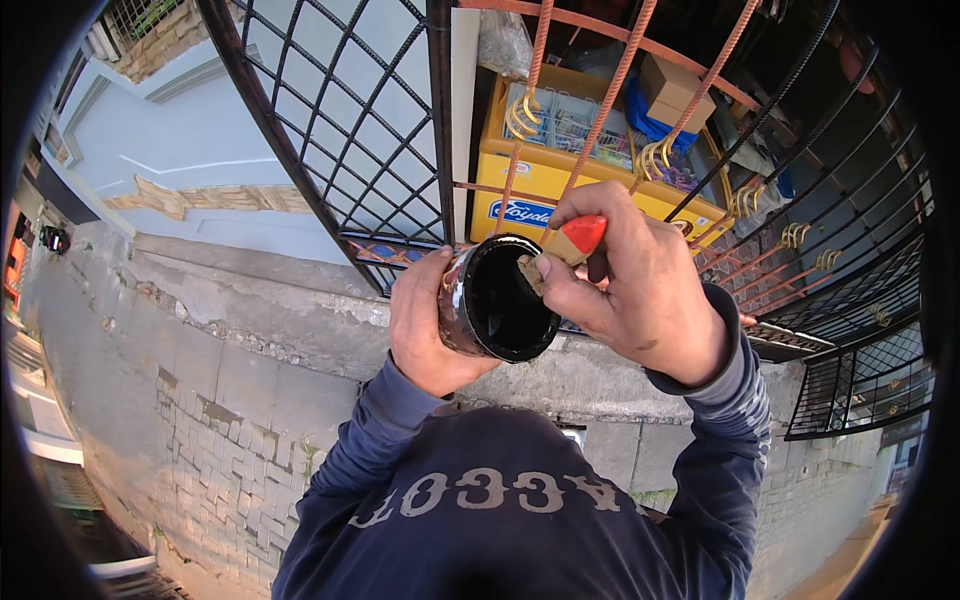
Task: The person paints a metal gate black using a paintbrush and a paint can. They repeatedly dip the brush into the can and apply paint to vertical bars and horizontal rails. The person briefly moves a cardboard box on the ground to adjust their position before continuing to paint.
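Note:
My left hand (418, 325) is wrapped around the side of a paint can (457, 308), which is tilted so its open mouth shows. Dark, glossy black paint coats the can's rim and inside. In my right hand (645, 290) is a paintbrush (572, 243) with a pale wooden handle and a red end. Thumb and fingers pinch it low, and its lower end lies at the right side of the can's mouth. My fingers and the rim partly hide the bristles, so how much paint they carry cannot be seen.
A metal gate with a black lattice (345, 110) and orange-brown bars (610, 85) with gold rings stands ahead. Behind it is a yellow chest freezer (515, 165) with cardboard boxes (672, 92). A concrete ledge (270, 310) and paved ground (215, 455) lie below.

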Motion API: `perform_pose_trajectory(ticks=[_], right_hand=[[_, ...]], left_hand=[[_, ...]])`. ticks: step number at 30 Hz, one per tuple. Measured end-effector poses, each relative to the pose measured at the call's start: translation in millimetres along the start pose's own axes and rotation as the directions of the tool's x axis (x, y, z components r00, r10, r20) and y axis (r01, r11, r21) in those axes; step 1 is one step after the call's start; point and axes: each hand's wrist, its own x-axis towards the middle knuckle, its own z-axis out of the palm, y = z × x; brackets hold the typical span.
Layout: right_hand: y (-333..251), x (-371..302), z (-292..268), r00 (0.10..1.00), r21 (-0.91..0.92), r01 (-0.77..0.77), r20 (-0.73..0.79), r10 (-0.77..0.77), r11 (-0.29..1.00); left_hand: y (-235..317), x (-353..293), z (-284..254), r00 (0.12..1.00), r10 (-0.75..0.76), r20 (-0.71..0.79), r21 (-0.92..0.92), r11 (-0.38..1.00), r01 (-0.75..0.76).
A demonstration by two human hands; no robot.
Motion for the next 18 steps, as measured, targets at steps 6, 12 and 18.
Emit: perform_pose_trajectory(ticks=[6, 12, 18], right_hand=[[7.2, -2.0, 16.8, 0.996, -0.184, 0.091, 0.032, -0.087, 0.979], [7.5, 2.6, 9.7, 0.996, -0.161, 0.088, 0.038, -0.082, 0.983], [6.7, 2.4, 10.0, 0.998, -0.109, 0.071, 0.005, -0.07, 0.992]], left_hand=[[1.9, 6.1, 3.9, 0.996, -0.032, 0.078, 0.068, 0.997, 0.026], [-6.3, 6.9, 3.6, 0.991, -0.077, 0.106, 0.063, 0.996, 0.07], [-10.6, 6.6, 2.9, 0.987, -0.104, 0.121, 0.104, 0.99, 0.092]])
